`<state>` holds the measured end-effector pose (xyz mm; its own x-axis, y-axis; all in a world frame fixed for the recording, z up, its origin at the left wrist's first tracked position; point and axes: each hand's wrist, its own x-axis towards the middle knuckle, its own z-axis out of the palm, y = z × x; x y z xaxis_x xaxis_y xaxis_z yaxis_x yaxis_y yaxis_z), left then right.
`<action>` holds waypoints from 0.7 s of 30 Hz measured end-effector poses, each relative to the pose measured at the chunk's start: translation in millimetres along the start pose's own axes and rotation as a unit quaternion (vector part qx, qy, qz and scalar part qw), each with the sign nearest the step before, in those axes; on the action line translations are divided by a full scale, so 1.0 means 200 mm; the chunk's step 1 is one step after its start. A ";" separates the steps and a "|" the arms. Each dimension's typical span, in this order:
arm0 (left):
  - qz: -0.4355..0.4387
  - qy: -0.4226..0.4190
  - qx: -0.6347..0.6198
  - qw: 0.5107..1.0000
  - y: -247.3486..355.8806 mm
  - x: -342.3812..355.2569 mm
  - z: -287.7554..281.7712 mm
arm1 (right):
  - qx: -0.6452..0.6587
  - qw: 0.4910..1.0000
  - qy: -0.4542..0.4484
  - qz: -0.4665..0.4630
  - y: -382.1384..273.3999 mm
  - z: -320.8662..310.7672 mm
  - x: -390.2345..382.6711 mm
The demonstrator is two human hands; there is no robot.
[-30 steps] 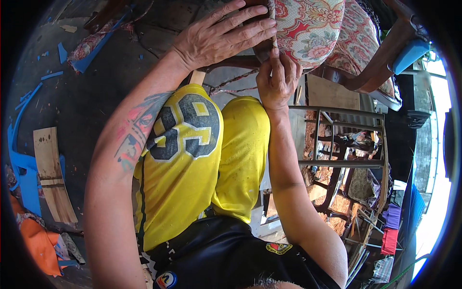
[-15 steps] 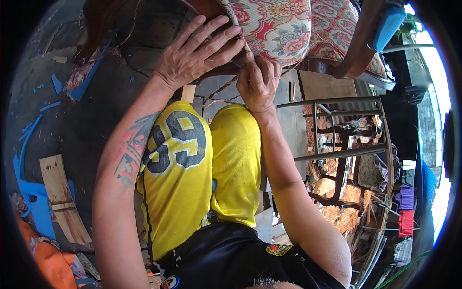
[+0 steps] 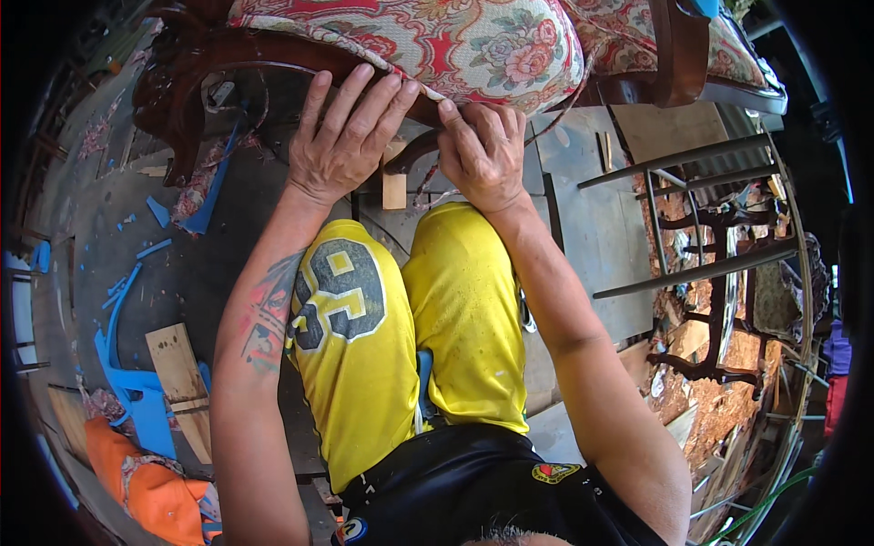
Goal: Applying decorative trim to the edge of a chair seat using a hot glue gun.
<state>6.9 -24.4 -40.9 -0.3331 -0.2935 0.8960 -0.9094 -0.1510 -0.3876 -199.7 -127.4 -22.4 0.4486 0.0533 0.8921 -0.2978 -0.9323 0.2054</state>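
A floral upholstered chair seat (image 3: 455, 50) in red, cream and green spans the top of the head view, edged by a dark carved wooden frame (image 3: 246, 50). A narrow trim strip (image 3: 369, 56) runs along the seam between fabric and wood. My left hand (image 3: 346, 141) lies with its fingers stretched out over the frame, their tips at the trim. Just right of it, my right hand (image 3: 487, 155) has curled fingers, with its thumb and forefinger pressed at the trim's edge. A thin twisted cord (image 3: 581, 80) hangs beside the right hand; part of it is hidden.
A small wooden block (image 3: 394, 177) lies beneath the frame. Blue plastic pieces (image 3: 141, 387), a plank (image 3: 182, 382) and orange cloth (image 3: 137, 478) are on the left floor. Right stand a metal-barred frame (image 3: 692, 268) and dark wooden furniture parts (image 3: 719, 309). Another floral cushion (image 3: 619, 36) adjoins the seat.
The view has shifted, showing more of the chair's left side. My left hand has turned from slanting right to pointing up along the frame. The right hand stays at the trim.
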 end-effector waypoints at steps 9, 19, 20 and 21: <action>0.031 -0.054 -0.043 0.997 0.03 -0.01 0.00 | 0.011 1.000 0.013 0.007 0.01 0.02 -0.01; 0.062 -0.109 -0.005 0.992 0.04 -0.04 0.00 | 0.010 1.000 0.022 0.013 0.01 0.02 -0.02; 0.064 -0.109 -0.006 0.992 0.04 -0.03 0.01 | 0.011 1.000 0.028 0.007 0.01 0.02 -0.02; 0.068 -0.094 -0.009 0.993 0.03 -0.03 0.01 | 0.010 0.999 0.029 0.009 0.02 0.02 -0.03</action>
<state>3.9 -26.1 -49.4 -0.4012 -0.4821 0.7789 -0.8643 -0.0824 -0.4962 -199.0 -132.2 -28.1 0.3928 0.0564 0.9179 -0.2884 -0.9402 0.1812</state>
